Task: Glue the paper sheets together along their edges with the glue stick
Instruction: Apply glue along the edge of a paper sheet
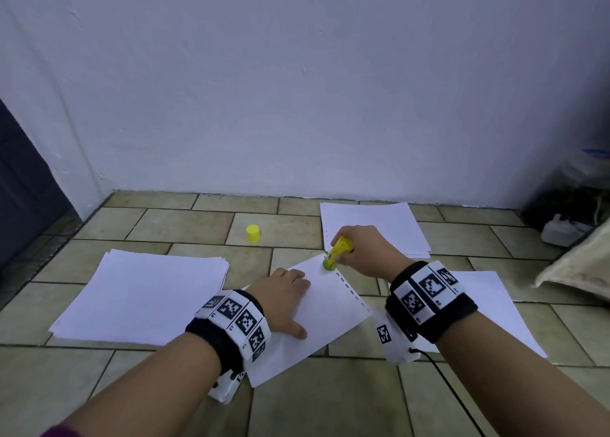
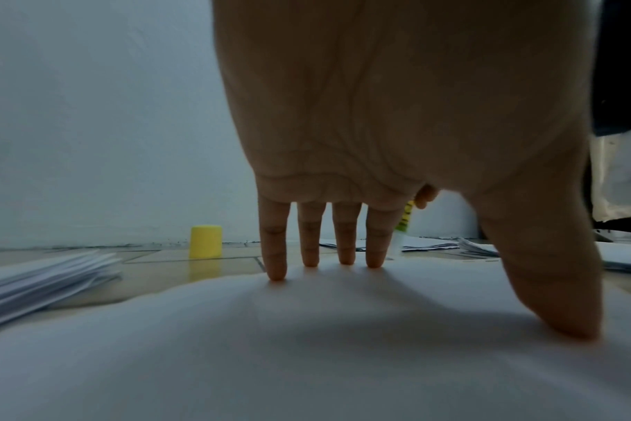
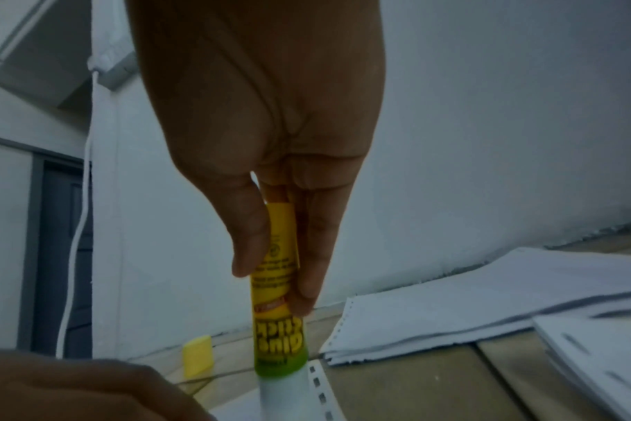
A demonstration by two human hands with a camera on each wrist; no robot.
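Note:
A white sheet with a punched right edge lies tilted on the tiled floor in front of me. My left hand lies flat on it, fingers straight and spread, thumb down on the paper. My right hand grips a yellow and green glue stick, uncapped. Its white tip touches the sheet's far corner by the punched strip. In the right wrist view thumb and fingers pinch the glue stick at its upper half. The yellow cap stands alone on the floor beyond.
A stack of white paper lies on the left, another stack near the wall, and more sheets under my right wrist. A white box and dark clutter sit at the far right. The wall stands close behind.

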